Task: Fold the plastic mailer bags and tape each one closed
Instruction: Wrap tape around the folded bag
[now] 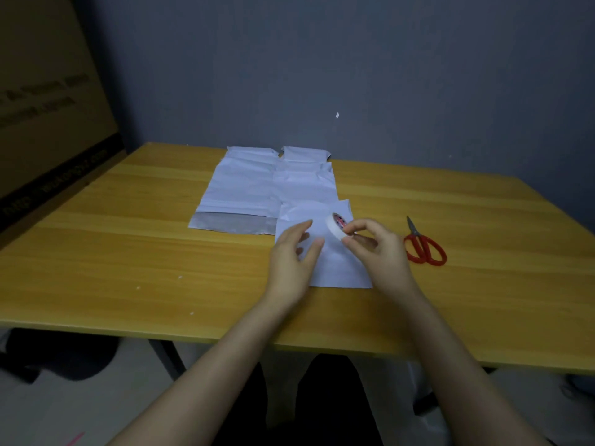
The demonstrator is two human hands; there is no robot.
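Observation:
A folded white mailer bag [335,268] lies on the yellow wooden table [128,252] right in front of me. My right hand [380,249] holds a white tape roll [335,226] with a red core label upright above that bag. My left hand [294,259] hovers over the bag's left edge with its fingers spread, just short of the roll. A larger unfolded mailer [240,191] with a grey adhesive flap lies behind on the left. Two folded mailers [304,178] are stacked toward the wall.
Red-handled scissors [423,247] lie on the table to the right of my right hand. A large cardboard box [48,107] leans at the left beside the table. A grey wall [354,75] stands behind the table.

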